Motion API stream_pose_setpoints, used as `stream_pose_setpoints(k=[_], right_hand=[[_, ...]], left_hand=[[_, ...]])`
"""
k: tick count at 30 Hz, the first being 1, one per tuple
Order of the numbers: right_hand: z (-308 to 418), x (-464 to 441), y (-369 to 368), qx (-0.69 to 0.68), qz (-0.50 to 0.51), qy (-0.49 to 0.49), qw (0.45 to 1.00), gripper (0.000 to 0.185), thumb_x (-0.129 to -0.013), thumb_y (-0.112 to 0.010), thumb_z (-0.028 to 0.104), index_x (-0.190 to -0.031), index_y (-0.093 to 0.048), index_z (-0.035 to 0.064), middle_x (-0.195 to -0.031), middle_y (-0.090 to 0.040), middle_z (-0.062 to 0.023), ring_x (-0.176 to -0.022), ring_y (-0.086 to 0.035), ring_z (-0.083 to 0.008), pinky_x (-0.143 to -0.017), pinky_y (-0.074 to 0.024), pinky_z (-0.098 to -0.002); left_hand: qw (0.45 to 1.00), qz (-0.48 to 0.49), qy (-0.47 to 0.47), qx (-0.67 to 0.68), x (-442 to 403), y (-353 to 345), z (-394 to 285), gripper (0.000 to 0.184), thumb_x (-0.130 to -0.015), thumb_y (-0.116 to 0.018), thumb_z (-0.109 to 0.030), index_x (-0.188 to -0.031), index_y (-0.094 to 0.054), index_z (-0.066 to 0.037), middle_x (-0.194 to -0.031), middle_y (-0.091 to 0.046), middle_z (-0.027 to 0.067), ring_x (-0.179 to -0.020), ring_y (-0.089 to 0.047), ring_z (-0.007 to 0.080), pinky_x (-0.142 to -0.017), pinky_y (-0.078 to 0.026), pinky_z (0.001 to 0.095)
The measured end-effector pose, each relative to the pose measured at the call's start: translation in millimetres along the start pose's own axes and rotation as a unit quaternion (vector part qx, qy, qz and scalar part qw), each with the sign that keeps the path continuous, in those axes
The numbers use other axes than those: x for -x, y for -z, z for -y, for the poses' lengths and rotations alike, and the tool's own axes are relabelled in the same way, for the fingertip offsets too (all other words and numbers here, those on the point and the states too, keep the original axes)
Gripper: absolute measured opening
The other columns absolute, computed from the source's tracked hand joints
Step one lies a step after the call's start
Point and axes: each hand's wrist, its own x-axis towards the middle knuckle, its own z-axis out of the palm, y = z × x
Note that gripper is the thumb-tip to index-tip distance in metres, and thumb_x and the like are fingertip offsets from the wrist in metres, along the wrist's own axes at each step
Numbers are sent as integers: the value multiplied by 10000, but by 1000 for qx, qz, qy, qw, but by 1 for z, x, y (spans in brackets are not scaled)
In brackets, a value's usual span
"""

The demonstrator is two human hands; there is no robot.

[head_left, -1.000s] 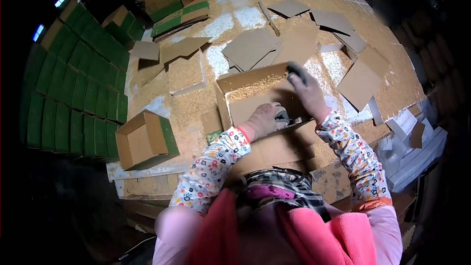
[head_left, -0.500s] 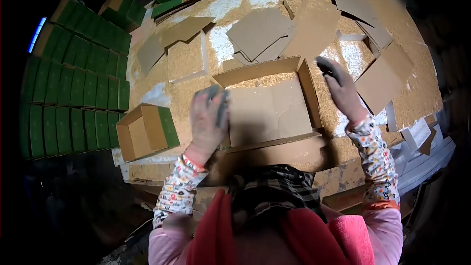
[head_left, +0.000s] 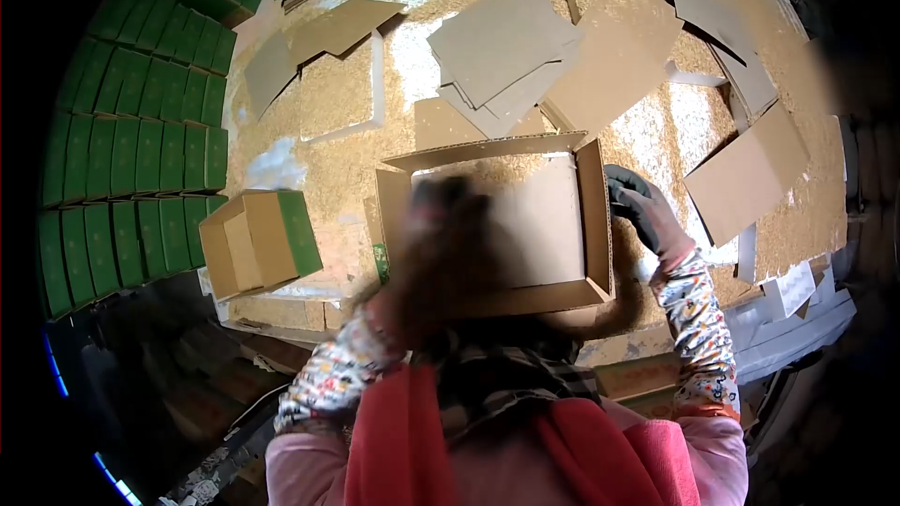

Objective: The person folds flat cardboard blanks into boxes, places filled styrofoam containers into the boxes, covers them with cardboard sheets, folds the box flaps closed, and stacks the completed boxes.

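Note:
An open-topped cardboard box (head_left: pixel 553 215) with upright walls sits in front of me, a pale cardboard sheet lining its floor. My left hand (head_left: pixel 441 234) is over the left part of the box, heavily smeared by motion and in shadow, so its fingers cannot be made out. At the outside of the box's right wall is my right hand (head_left: pixel 647 211), in a glove with dark fingers. Its fingers are curved and a little apart, close against the wall; whether they press on it is unclear.
Green-sided boxes (head_left: pixel 141 150) are stacked at the left. A smaller open box (head_left: pixel 258 244) with a green side lies nearer. Flat cardboard sheets (head_left: pixel 502 47) and another sheet (head_left: pixel 750 173) lie on the sawdust-covered table (head_left: pixel 328 103). Several green-sided boxes stand at the back left.
My left hand has moved from beside the box's left wall to over its inside. My right hand has come down and in to the right wall. The box's near wall now stands upright.

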Motion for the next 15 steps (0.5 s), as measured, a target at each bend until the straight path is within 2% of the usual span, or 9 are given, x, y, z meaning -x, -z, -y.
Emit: stream_pose_setpoints(k=[2,5,6,7,9,11,12,14,15], right_hand=[[18,6,-4,-16,89,-42,995,596,-878,-597,196,-1374,-342,-13,-1172,-548,-99,-1048,-546,-187,-932,-435,-284],[-9,-43,-23,291,113,-74,947,811,-799,-705,386,-1383,-314,-19,-1275,-504,-191,-1156,-509,-254,-979,-410,-325],[-13,-57,-39,432,88,-75,894,860,-779,-725,405,-1383,-299,-34,-1294,-493,-208,-1174,-500,-261,-987,-401,-319],[-21,-61,-42,412,69,-59,907,884,-772,-734,398,-1384,-279,-49,-1293,-492,-210,-1173,-500,-263,-986,-399,-314],[-31,-53,-46,384,37,-26,922,934,-757,-753,386,-1384,-240,-80,-1292,-492,-214,-1170,-500,-267,-984,-396,-303],[-48,-31,-55,207,36,65,975,879,-812,-711,312,-1421,-180,-36,-1277,-498,-170,-1136,-502,-237,-946,-420,-295],[-46,-19,-77,52,13,39,998,786,-828,-687,214,-1417,-219,-13,-1232,-530,-137,-1058,-546,-217,-904,-451,-287],[-42,-14,-93,-96,12,-117,988,513,-851,-602,233,-1289,-450,13,-1128,-585,-109,-931,-619,-218,-852,-506,-345],[-38,-12,-109,-156,30,-143,977,470,-873,-559,291,-1257,-489,29,-1151,-585,-121,-997,-607,-252,-885,-498,-375]], left_hand=[[973,-88,155,145,15,35,17,302,-849,-578,-208,-1103,-544,-48,-1016,-564,159,-929,-557,291,-832,-461,404],[833,-87,431,336,70,-46,53,264,-885,-598,-243,-1067,-560,-57,-928,-598,123,-811,-592,214,-732,-502,376],[820,-85,446,347,72,-69,57,316,-872,-622,-269,-1088,-557,-48,-964,-603,134,-834,-595,206,-725,-506,359],[807,-84,461,358,74,-91,60,369,-859,-646,-294,-1110,-554,-40,-1000,-608,145,-858,-599,197,-718,-510,343],[846,-146,356,369,71,-96,50,464,-828,-685,-316,-1157,-539,-22,-1068,-607,171,-890,-607,198,-710,-512,326],[838,-80,391,371,67,-92,42,449,-844,-668,-309,-1150,-552,-2,-1039,-627,158,-909,-612,192,-758,-499,313],[831,-58,417,363,66,-84,46,442,-852,-660,-306,-1146,-559,8,-1025,-637,152,-918,-614,189,-782,-492,306],[813,-11,470,344,85,-53,68,431,-869,-643,-299,-1139,-572,29,-997,-657,139,-937,-619,184,-830,-478,293],[686,-169,460,538,103,-55,73,359,-898,-603,-270,-1128,-587,6,-975,-657,102,-912,-608,171,-808,-480,293]])
